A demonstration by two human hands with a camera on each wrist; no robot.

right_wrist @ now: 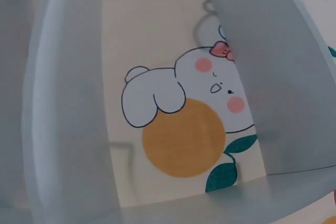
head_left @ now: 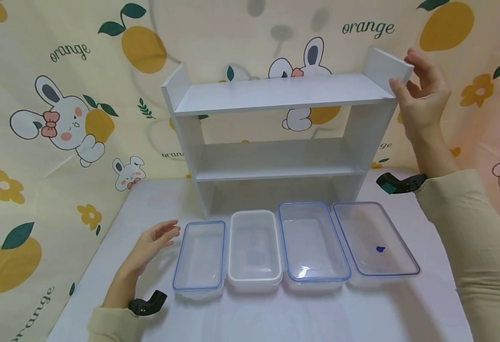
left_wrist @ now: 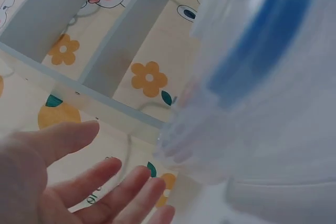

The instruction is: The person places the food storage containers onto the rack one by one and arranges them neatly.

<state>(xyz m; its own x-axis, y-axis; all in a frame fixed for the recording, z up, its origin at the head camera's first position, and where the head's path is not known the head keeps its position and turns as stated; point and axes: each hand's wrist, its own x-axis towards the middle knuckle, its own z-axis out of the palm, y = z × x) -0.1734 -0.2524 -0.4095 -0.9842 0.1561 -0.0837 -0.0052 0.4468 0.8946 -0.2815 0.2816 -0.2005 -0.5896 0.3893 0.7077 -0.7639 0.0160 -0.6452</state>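
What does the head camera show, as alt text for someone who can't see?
A person's right hand grips the upper right corner of a white shelf unit, while their left hand is near the leftmost of four clear containers in front, on a white table. Behind is a backdrop of rabbits and oranges.

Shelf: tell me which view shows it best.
Head view: the shelf stands nearly whole there, seen from the front. The left wrist view crops it and partly blocks it; the right wrist view shows only a close-up section.
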